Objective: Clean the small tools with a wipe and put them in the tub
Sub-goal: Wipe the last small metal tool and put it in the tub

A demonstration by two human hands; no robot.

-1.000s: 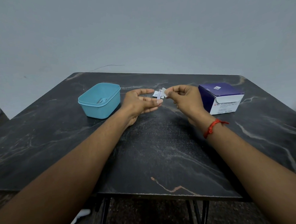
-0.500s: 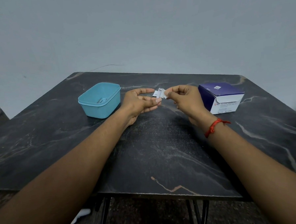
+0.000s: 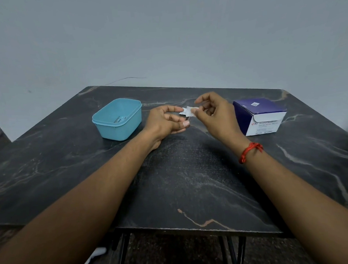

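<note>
— What does the left hand (image 3: pixel 165 121) hold?
— A small tool (image 3: pixel 187 117), pinched between forefinger and thumb. Only a thin dark sliver of it shows. The other fingers curl loosely.
— And the right hand (image 3: pixel 215 114)?
— Its thumb and a bent finger pinch a white wipe (image 3: pixel 187 111) against the tool's top; the forefinger is lifted free.
— Where is the tub (image 3: pixel 118 130)?
— On the desk (image 3: pixel 192 181), near the left hand at its nine o'clock, with another metal tool (image 3: pixel 118 119) inside. The alcohol swab box (image 3: pixel 269 120) stands at three o'clock from the right hand.
</note>
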